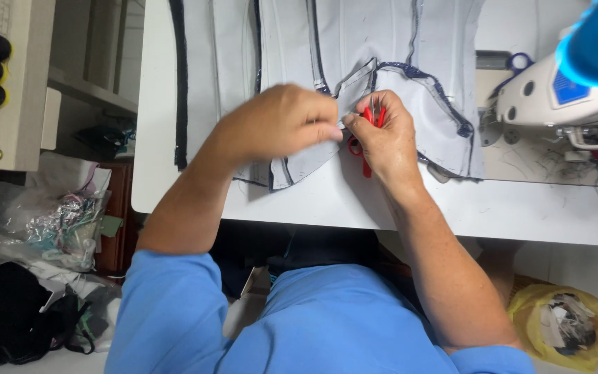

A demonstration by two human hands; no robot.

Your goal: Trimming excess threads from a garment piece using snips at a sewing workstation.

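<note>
White table (520,208) fills mid-frame, grey cloth (382,41) spread across its top centre. The left hand (282,125) pinches a cloth edge at centre; the right hand (385,135), fingers curled, grips red snips (363,142) there.

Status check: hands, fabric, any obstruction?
Left hand pinching grey fabric edge. Right hand gripping red snips at that edge. Nothing in the way; sewing machine off right.
</note>
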